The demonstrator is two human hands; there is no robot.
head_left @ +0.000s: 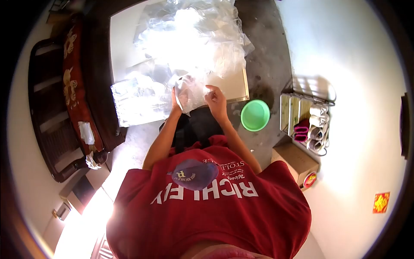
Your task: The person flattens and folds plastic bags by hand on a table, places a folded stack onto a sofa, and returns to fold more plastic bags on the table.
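Note:
At the near edge of the table, a clear plastic bag (189,93) is held up in front of my lap. My left hand (177,102) is on the bag's left side, its fingers partly hidden behind the film. On the right side, my right hand (215,98) has its fingers curled together at the bag's edge. Beyond both hands lies a large heap of clear plastic bags (224,47), partly washed out by glare. To the left is a flatter stack of shiny plastic (140,100).
A green basin (255,115) stands on the floor right of the table (235,86). Farther right are a shoe rack (291,113) with shoes and a cardboard box (293,159). A dark wooden bench (49,108) with a red cover is at the left.

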